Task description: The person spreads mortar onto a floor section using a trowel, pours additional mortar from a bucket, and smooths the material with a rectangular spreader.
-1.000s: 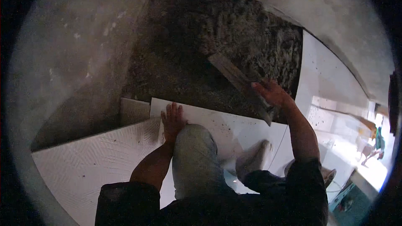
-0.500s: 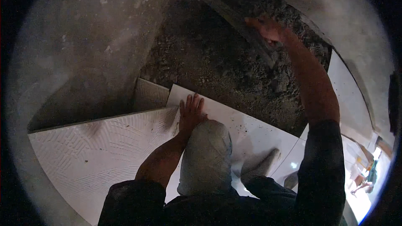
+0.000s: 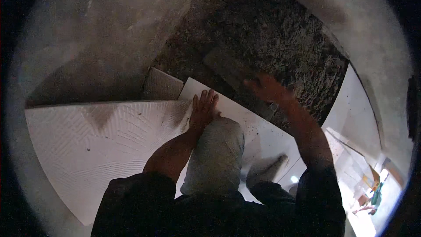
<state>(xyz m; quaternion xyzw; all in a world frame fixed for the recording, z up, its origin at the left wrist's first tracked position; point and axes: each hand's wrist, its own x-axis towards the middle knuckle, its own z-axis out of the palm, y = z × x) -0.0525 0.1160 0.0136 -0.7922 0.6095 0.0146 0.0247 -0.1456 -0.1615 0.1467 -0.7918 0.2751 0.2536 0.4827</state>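
My left hand (image 3: 203,107) lies flat, fingers spread, on a white floor tile (image 3: 263,138) next to my knee. Out over the dark mortar bed (image 3: 298,52), my right hand (image 3: 268,88) is closed on a long flat float (image 3: 226,66). The float lies on the mortar, its near end close to the tile's edge. Dim light hides the grip itself. To the left a large tile (image 3: 101,149) shows its ridged back face.
A small tile piece (image 3: 163,84) leans by the left wall (image 3: 109,30). White tile (image 3: 355,105) runs along the right wall. My knee (image 3: 217,149) rests on the tiles. Far off at lower right, a person in green (image 3: 376,198) is in a bright area.
My right hand has drawn the float toward me, from the middle of the mortar to near the tile edge. My left hand stays on the tile.
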